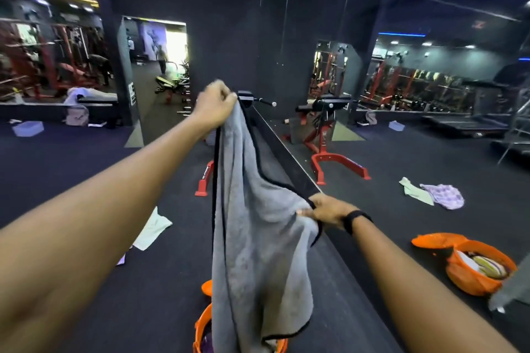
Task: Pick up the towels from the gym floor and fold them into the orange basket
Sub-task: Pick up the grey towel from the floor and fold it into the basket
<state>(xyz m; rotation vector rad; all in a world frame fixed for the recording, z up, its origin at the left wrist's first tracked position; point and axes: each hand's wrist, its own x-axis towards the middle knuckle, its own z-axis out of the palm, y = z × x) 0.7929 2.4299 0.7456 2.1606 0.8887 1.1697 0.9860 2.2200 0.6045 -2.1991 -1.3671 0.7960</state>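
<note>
A grey towel [258, 238] with black trim hangs in front of me. My left hand [215, 103] pinches its top corner high up, and my right hand [324, 212], lower and to the right, grips another edge. The orange basket [202, 329] stands on the floor right under the towel, mostly hidden by it, with its orange lid [207, 287] beside it. A pale green towel [152, 228] lies on the dark floor to the left, and a scrap of lilac cloth [122, 259] shows beside my left arm.
A mirror wall on the right reflects the basket [479, 269], its lid, and two towels [433, 193]. A red machine base [205, 179] stands on the floor behind the towel. Benches, racks and a blue box [28, 128] sit far back left.
</note>
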